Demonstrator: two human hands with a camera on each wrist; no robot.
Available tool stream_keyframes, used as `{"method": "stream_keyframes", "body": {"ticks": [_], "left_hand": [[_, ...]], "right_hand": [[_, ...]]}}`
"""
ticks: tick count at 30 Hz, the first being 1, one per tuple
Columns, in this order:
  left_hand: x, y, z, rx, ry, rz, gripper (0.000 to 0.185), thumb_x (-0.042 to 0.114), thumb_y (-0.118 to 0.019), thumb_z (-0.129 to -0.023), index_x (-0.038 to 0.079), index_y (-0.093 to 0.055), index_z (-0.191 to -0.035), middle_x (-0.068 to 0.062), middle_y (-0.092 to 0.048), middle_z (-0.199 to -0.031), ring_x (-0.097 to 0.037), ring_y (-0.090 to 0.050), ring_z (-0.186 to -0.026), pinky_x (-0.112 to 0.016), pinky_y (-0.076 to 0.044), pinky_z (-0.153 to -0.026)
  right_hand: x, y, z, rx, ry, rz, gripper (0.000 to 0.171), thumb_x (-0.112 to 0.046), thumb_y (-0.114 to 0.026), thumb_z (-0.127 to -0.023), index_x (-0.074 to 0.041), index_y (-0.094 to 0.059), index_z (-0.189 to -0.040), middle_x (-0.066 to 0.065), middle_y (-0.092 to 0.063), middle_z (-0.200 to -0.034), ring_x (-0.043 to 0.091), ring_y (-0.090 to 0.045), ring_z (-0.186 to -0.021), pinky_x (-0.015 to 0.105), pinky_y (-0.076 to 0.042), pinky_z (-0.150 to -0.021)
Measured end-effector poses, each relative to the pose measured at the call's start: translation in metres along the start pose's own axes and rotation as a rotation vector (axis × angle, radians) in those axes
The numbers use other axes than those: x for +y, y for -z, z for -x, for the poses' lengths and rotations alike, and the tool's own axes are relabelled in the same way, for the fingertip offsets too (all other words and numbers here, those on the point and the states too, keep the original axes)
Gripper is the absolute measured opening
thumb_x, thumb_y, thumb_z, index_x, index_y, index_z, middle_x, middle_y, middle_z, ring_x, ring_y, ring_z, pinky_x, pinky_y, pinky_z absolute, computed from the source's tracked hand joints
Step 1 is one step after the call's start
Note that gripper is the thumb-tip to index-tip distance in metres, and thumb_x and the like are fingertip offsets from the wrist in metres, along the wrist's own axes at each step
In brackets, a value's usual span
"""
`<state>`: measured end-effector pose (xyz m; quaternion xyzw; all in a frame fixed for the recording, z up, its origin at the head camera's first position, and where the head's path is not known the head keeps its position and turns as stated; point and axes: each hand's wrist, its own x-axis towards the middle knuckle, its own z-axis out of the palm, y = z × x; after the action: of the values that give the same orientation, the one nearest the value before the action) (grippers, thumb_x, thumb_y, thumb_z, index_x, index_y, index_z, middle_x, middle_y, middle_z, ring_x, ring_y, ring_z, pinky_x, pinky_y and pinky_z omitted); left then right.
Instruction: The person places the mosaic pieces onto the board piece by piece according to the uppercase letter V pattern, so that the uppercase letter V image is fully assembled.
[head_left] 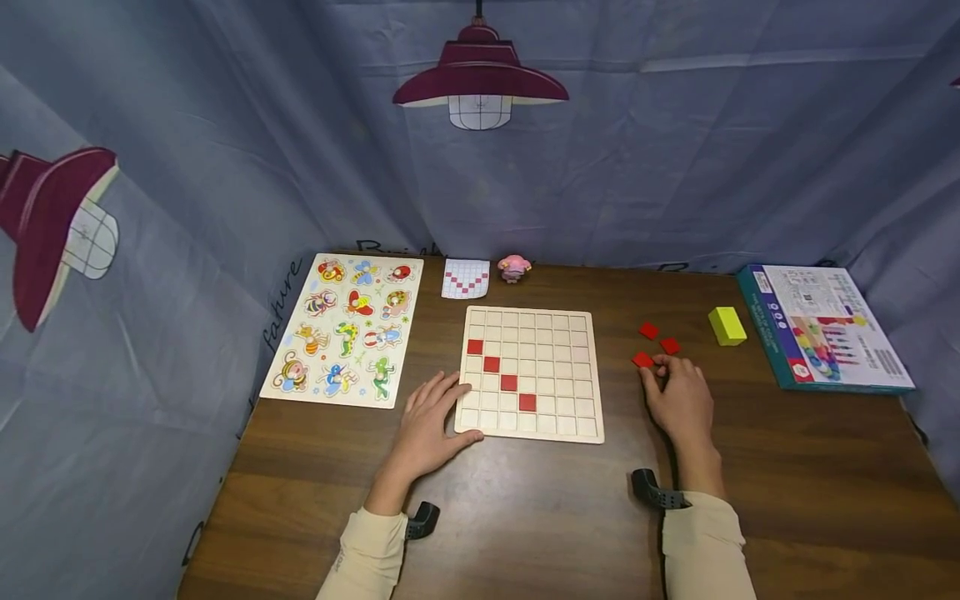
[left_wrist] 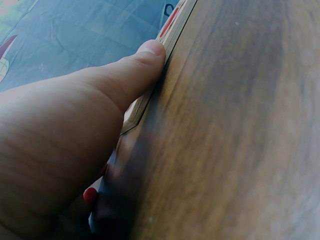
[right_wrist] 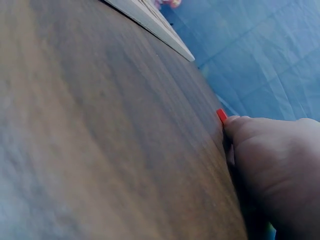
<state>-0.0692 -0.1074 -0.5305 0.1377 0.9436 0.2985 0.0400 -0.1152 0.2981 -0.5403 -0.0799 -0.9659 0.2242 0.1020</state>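
A square wooden grid board (head_left: pixel 558 375) lies in the middle of the table, with several red tiles (head_left: pixel 509 382) set in a descending diagonal line. My left hand (head_left: pixel 429 425) rests at the board's lower left corner, fingers extended at the left side, thumb on the front edge. The left wrist view shows that thumb (left_wrist: pixel 145 57) against the board's rim (left_wrist: pixel 175 42). To the right of the board, my right hand (head_left: pixel 681 400) pinches a loose red square tile (head_left: pixel 642 360) at its fingertips. The same tile (right_wrist: pixel 221 116) shows nearly edge-on in the right wrist view. Two more red tiles (head_left: pixel 659 337) lie just beyond.
An insect peg puzzle (head_left: pixel 352 333) lies at left. Behind the board are a small pattern card (head_left: pixel 465 279) with a red V and a pink figurine (head_left: pixel 513 267). A yellow block (head_left: pixel 727 326) and a boxed set (head_left: pixel 828 329) stand at right. Grey curtain (head_left: pixel 637 167) encloses the table.
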Motion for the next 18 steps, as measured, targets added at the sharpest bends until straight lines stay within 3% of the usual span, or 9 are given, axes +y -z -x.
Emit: {"method": "stream_keyframes", "body": {"ticks": [7, 18], "left_hand": [[0.002, 0.001, 0.001, -0.008, 0.011, 0.008, 0.079, 0.057, -0.079, -0.082, 0.020, -0.053, -0.147, -0.004, -0.042, -0.162, -0.030, -0.028, -0.155, -0.056, -0.019, -0.126], [0.002, 0.002, 0.000, -0.003, 0.004, 0.003, 0.079, 0.057, -0.079, -0.082, 0.021, -0.053, -0.148, -0.005, -0.041, -0.163, -0.031, -0.028, -0.155, -0.057, -0.020, -0.125]], "right_hand": [[0.000, -0.004, 0.003, 0.030, 0.074, -0.079, 0.032, -0.021, -0.064, -0.101, 0.005, -0.063, -0.119, 0.019, -0.058, -0.097, 0.041, -0.055, -0.098, 0.057, -0.044, -0.083], [-0.022, -0.013, 0.010, 0.044, 0.245, -0.261, 0.026, -0.008, -0.073, -0.093, 0.006, -0.065, -0.114, 0.014, -0.056, -0.092, 0.027, -0.048, -0.090, 0.033, -0.034, -0.076]]}}
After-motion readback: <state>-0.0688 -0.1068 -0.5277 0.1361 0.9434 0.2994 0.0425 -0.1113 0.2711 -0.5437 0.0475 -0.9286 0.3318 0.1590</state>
